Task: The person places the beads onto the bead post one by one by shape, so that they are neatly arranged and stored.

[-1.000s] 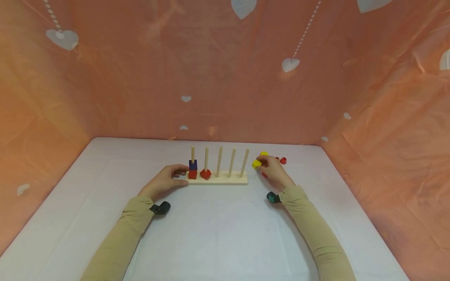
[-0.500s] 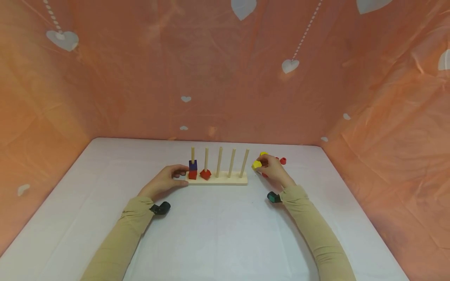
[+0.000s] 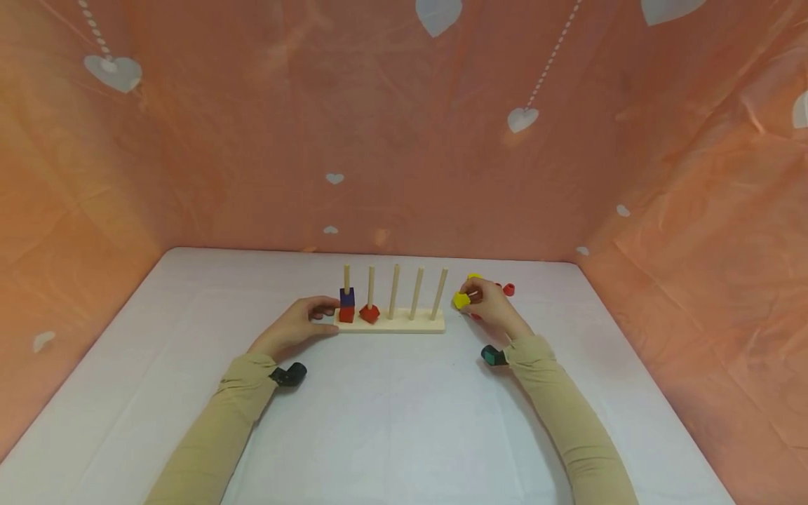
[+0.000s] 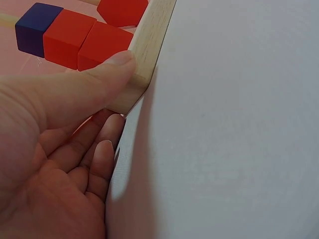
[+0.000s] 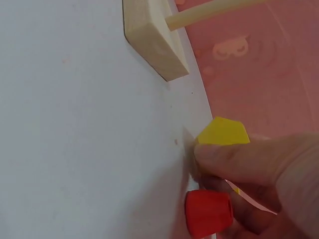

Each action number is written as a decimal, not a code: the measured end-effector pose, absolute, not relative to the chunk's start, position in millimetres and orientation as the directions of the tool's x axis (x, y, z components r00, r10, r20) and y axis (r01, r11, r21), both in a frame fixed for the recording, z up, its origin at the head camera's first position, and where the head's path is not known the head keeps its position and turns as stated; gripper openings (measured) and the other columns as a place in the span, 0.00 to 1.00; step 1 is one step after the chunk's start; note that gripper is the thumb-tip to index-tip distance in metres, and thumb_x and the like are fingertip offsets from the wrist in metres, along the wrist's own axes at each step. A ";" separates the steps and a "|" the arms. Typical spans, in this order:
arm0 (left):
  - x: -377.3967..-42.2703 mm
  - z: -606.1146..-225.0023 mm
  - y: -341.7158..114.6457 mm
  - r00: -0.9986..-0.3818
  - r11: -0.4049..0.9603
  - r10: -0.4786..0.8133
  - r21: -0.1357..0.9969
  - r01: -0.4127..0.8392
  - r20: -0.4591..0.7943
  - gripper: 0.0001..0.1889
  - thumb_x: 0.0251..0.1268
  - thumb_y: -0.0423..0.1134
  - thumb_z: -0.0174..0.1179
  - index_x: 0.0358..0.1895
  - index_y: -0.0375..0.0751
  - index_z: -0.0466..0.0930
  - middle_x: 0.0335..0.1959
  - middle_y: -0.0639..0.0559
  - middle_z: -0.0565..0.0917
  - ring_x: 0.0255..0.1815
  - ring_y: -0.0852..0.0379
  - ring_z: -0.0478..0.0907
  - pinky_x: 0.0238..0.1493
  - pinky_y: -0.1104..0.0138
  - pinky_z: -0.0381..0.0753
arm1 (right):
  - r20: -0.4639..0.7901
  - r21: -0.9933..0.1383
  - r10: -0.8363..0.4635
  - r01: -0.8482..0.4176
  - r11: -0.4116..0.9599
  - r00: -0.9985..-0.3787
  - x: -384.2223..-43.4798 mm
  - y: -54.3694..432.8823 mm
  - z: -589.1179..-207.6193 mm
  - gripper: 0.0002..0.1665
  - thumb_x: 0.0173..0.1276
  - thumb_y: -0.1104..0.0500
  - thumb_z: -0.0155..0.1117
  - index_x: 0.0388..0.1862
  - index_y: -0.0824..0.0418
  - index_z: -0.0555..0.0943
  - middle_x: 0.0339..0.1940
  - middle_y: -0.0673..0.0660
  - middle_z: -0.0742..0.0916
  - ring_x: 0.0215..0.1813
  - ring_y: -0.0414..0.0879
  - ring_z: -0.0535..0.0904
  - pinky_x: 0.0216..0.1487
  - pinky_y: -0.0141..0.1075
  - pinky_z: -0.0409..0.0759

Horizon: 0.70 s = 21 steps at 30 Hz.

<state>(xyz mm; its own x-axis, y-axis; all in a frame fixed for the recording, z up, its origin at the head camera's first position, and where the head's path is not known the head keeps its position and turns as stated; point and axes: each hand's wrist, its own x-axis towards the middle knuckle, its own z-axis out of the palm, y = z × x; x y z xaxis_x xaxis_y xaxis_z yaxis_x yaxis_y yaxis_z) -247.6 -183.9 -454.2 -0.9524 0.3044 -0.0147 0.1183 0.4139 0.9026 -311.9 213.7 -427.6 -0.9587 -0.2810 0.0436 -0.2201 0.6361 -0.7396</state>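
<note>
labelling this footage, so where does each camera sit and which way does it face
Head: on the head, facing forward and down at the wooden base; the left hand, right hand and sleeves show.
Left wrist: on that wrist, facing the wooden base's end and red blocks; the left hand shows.
Right wrist: on that wrist, facing the held yellow block; the right hand shows.
Head and right wrist share that yellow block.
</note>
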 end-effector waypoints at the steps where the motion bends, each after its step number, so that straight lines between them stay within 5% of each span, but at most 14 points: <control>1: -248.0 -454.7 -184.0 -0.952 0.413 0.305 0.903 0.116 -0.017 0.30 0.56 0.36 0.69 0.63 0.37 0.71 0.58 0.41 0.74 0.58 0.45 0.68 0.62 0.52 0.66 | 0.046 -0.739 -0.284 -0.223 0.636 -0.958 -311.8 214.1 -427.9 0.16 0.60 0.71 0.67 0.47 0.67 0.76 0.50 0.63 0.81 0.52 0.57 0.77 0.51 0.42 0.80; 11: -250.6 -457.4 -185.1 -0.950 0.422 0.312 0.898 0.125 -0.014 0.30 0.56 0.37 0.69 0.63 0.37 0.71 0.57 0.41 0.74 0.58 0.45 0.68 0.62 0.52 0.67 | 0.168 -0.754 -0.243 -0.283 0.592 -0.955 -311.8 214.5 -419.5 0.15 0.63 0.71 0.63 0.48 0.64 0.77 0.50 0.62 0.81 0.51 0.57 0.77 0.56 0.47 0.76; 21: -250.9 -457.5 -185.0 -0.951 0.428 0.310 0.894 0.129 -0.011 0.30 0.57 0.37 0.69 0.63 0.37 0.71 0.57 0.42 0.74 0.57 0.45 0.69 0.61 0.52 0.67 | 0.431 -0.757 -0.188 -0.467 0.457 -0.883 -299.1 198.7 -378.4 0.16 0.63 0.68 0.66 0.50 0.68 0.78 0.49 0.63 0.82 0.50 0.55 0.79 0.46 0.35 0.79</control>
